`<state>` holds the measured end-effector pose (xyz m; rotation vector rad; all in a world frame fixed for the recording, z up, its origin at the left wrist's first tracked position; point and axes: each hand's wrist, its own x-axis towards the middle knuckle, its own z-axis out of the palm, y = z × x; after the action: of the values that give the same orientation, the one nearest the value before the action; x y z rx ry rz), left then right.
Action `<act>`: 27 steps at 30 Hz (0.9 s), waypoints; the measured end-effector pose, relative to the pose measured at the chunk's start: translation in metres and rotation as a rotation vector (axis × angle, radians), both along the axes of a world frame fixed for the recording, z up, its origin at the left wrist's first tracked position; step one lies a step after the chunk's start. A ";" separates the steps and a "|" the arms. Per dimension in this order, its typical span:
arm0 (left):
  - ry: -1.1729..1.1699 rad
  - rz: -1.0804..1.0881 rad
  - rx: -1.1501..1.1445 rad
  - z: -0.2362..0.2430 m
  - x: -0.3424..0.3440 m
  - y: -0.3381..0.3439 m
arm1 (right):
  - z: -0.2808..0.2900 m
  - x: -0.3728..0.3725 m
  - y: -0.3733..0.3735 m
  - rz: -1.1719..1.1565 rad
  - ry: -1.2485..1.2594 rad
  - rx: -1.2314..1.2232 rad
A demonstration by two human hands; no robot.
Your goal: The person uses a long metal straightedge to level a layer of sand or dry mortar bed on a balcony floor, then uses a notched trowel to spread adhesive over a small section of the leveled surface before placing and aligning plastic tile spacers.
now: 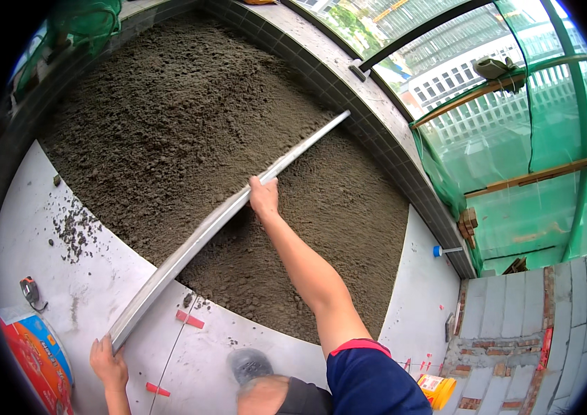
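A long metal straightedge (189,251) lies diagonally over a bed of coarse, damp grey mortar (134,117), its far end by the tiled low wall. My left hand (108,363) grips its near end above the pale floor tiles (51,277). My right hand (264,197) is closed on it near the middle, over the mortar, whose surface looks smoother to the right of the bar. Loose crumbs of mortar are scattered on the tiles at left. Small red levelling wedges (189,319) sit along the tile joints. My foot and knee show at the bottom.
A tape measure (30,290) and a red-and-blue bag or bucket (37,360) are at the left; a yellow bucket (437,391) at bottom right. A dark tiled low wall (383,149) borders the mortar. Green netting, windows and a grey block wall (528,325) are on the right.
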<state>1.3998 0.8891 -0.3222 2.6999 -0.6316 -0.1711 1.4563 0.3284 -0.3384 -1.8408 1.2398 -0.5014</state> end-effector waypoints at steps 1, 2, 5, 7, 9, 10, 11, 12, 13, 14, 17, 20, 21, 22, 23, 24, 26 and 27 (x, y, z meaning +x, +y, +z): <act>-0.038 0.014 0.001 -0.005 -0.006 0.002 | -0.009 0.011 -0.001 0.041 -0.045 0.038; -0.069 0.023 -0.016 -0.013 -0.014 -0.005 | -0.016 0.012 -0.014 0.076 -0.082 0.056; 0.169 0.271 0.110 0.008 -0.034 0.028 | 0.015 0.058 0.059 0.206 -0.041 0.122; 0.082 0.256 0.027 -0.005 -0.057 0.053 | 0.017 0.069 0.082 0.267 0.044 0.078; 0.066 0.281 0.024 -0.010 -0.073 0.087 | 0.021 0.065 0.113 0.351 0.012 0.142; 0.101 0.304 0.044 -0.013 -0.078 0.102 | 0.021 0.059 0.123 0.348 0.013 0.174; 0.132 0.331 0.063 -0.012 -0.081 0.113 | 0.027 0.050 0.127 0.332 -0.004 0.196; 0.103 0.268 0.047 -0.011 -0.082 0.112 | 0.033 0.037 0.125 0.319 -0.015 0.219; 0.078 0.203 0.018 -0.011 -0.079 0.099 | 0.028 0.023 0.113 0.232 -0.037 0.184; 0.052 0.138 -0.015 -0.011 -0.075 0.081 | 0.015 0.011 0.090 0.146 -0.059 0.147; -0.064 0.081 0.025 -0.002 -0.051 0.011 | 0.006 -0.011 0.026 0.050 0.004 0.026; 0.046 0.079 -0.034 0.008 -0.017 -0.015 | 0.016 0.009 0.019 0.011 0.103 -0.011; 0.039 0.097 -0.030 0.007 -0.007 -0.018 | 0.015 0.015 0.017 0.006 0.114 -0.032; 0.034 0.114 -0.027 0.006 0.002 -0.019 | 0.014 0.022 0.015 0.050 0.066 -0.027; 0.034 0.128 -0.011 0.005 0.006 -0.018 | 0.013 0.030 0.016 0.055 0.076 -0.027; 0.022 0.133 -0.012 0.014 0.012 -0.017 | 0.019 0.045 0.023 0.062 0.063 -0.013; 0.004 0.147 -0.019 0.028 0.021 -0.013 | 0.027 0.071 0.039 0.022 0.089 -0.003; 0.030 0.158 -0.008 0.027 0.022 -0.016 | 0.027 0.080 0.034 0.048 0.103 0.003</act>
<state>1.4215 0.8727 -0.2949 2.7197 -0.4069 -0.1678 1.5361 0.3627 -0.3112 -1.9098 1.2598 -0.3829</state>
